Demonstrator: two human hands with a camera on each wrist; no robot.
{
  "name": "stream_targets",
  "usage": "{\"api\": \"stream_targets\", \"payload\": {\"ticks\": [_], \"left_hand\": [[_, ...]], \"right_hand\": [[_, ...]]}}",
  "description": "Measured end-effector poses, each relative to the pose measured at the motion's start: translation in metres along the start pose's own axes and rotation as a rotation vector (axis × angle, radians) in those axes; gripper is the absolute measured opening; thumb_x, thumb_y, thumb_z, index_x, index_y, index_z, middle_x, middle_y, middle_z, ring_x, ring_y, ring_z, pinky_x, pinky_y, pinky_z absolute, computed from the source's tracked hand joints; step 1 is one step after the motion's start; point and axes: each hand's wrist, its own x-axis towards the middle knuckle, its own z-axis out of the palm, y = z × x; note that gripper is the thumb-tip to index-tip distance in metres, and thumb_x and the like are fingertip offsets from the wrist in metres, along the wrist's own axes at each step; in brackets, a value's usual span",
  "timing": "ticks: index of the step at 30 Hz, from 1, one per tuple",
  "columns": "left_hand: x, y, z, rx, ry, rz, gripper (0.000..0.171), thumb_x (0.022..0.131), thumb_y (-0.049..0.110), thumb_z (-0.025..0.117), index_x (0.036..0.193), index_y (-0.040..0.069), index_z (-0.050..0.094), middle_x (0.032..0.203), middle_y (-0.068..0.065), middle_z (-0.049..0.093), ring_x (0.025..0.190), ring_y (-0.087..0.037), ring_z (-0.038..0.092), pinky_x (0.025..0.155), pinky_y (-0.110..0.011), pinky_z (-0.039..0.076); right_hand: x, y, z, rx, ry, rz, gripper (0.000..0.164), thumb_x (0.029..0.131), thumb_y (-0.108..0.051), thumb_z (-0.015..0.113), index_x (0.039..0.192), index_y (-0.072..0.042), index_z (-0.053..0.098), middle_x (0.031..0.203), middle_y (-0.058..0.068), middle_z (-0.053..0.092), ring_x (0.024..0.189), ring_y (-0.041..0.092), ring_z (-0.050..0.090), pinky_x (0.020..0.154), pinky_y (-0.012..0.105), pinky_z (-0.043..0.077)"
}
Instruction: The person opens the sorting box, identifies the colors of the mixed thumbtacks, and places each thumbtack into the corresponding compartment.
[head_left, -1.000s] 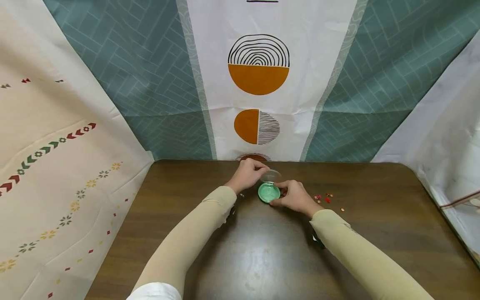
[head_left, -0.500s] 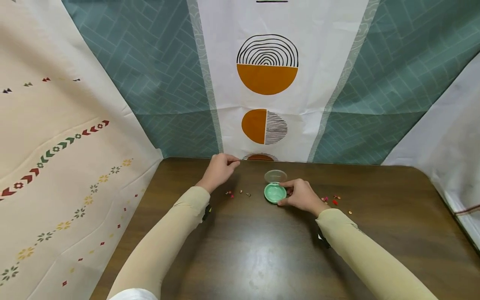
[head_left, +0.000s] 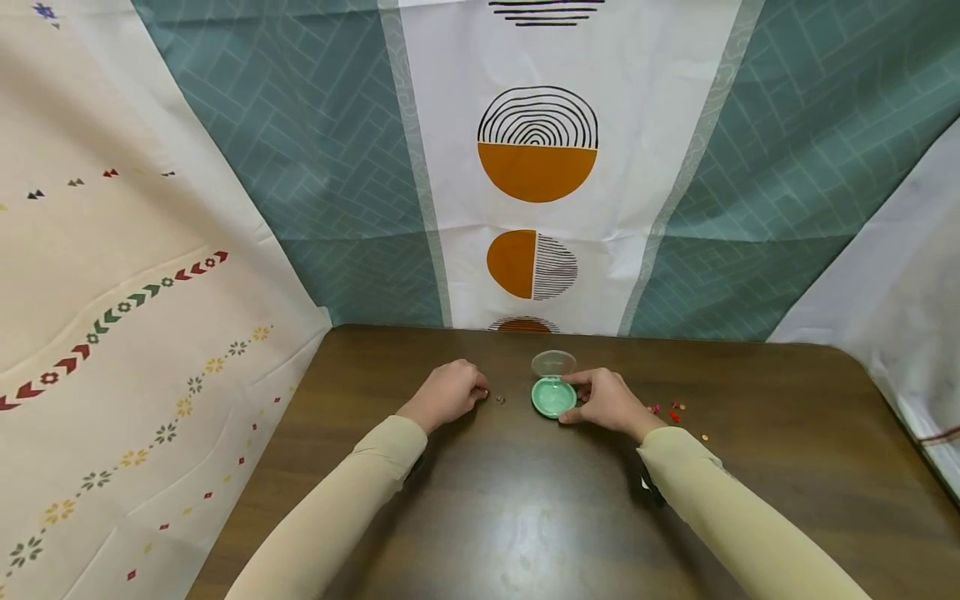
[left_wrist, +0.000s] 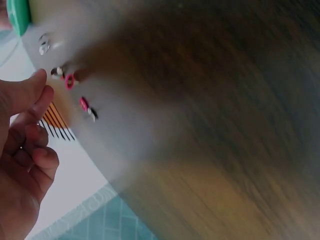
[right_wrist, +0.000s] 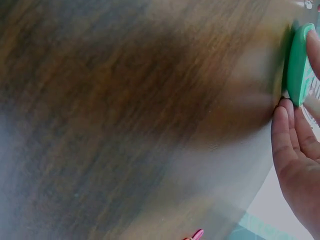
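Note:
A round green case [head_left: 553, 400] with a clear hinged lid [head_left: 553, 363] standing up lies on the table. My right hand [head_left: 606, 404] grips its right side between thumb and fingers. In the right wrist view the case [right_wrist: 299, 65] shows edge-on beside the fingers. My left hand [head_left: 448, 393] is down by the table, left of the case, with thumb and forefinger close together. Near those fingertips, the left wrist view shows small pink pieces [left_wrist: 70, 81] and a silvery piece [left_wrist: 44, 44]; no piece is plainly held. Most of these are hidden by the hand in the head view.
Several small red, pink and tan pieces [head_left: 675, 417] lie to the right of my right hand. The dark wooden table [head_left: 495, 517] ends at a hanging patterned cloth [head_left: 360, 208] behind. A pale printed cloth [head_left: 150, 350] hangs on the left.
My left hand has left the lid, moved left, then come down beside the small pieces. My right hand has stayed on the case. The head view has shifted a little.

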Motion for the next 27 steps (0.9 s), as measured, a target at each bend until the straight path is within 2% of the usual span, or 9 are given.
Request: {"api": "stream_targets", "payload": {"ticks": [4, 12, 20, 27], "left_hand": [[0.002, 0.007, 0.007, 0.05, -0.007, 0.052, 0.011, 0.087, 0.02, 0.065, 0.091, 0.026, 0.073, 0.084, 0.016, 0.062, 0.083, -0.009, 0.053, 0.075, -0.026, 0.045], [0.006, 0.011, 0.013, 0.092, 0.0, 0.092, 0.01, 0.087, 0.021, 0.065, 0.091, 0.026, 0.072, 0.084, 0.014, 0.062, 0.083, -0.009, 0.052, 0.073, -0.026, 0.045], [0.007, 0.008, 0.015, 0.108, 0.027, 0.098, 0.007, 0.086, 0.025, 0.067, 0.088, 0.029, 0.073, 0.081, 0.017, 0.06, 0.08, -0.009, 0.052, 0.071, -0.025, 0.045], [0.009, 0.008, 0.014, 0.077, 0.031, 0.098, 0.007, 0.087, 0.023, 0.066, 0.087, 0.027, 0.072, 0.081, 0.017, 0.06, 0.08, -0.008, 0.053, 0.072, -0.026, 0.046]], "right_hand": [[-0.002, 0.003, 0.004, 0.006, 0.004, -0.008, 0.063, 0.063, -0.034, 0.084, 0.119, -0.013, 0.063, 0.089, 0.001, 0.061, 0.079, 0.018, 0.052, 0.066, 0.031, 0.045], [-0.003, 0.003, 0.007, -0.013, 0.039, -0.011, 0.062, 0.063, -0.03, 0.085, 0.119, -0.011, 0.064, 0.091, -0.001, 0.062, 0.08, 0.019, 0.053, 0.068, 0.03, 0.045], [0.001, 0.005, 0.008, -0.01, 0.061, 0.029, 0.061, 0.06, -0.033, 0.086, 0.115, -0.015, 0.066, 0.083, -0.002, 0.062, 0.076, 0.015, 0.051, 0.064, 0.03, 0.045], [0.003, 0.005, 0.006, -0.015, 0.071, 0.044, 0.06, 0.059, -0.033, 0.087, 0.113, -0.015, 0.068, 0.082, -0.002, 0.063, 0.074, 0.015, 0.051, 0.064, 0.03, 0.044]]}}
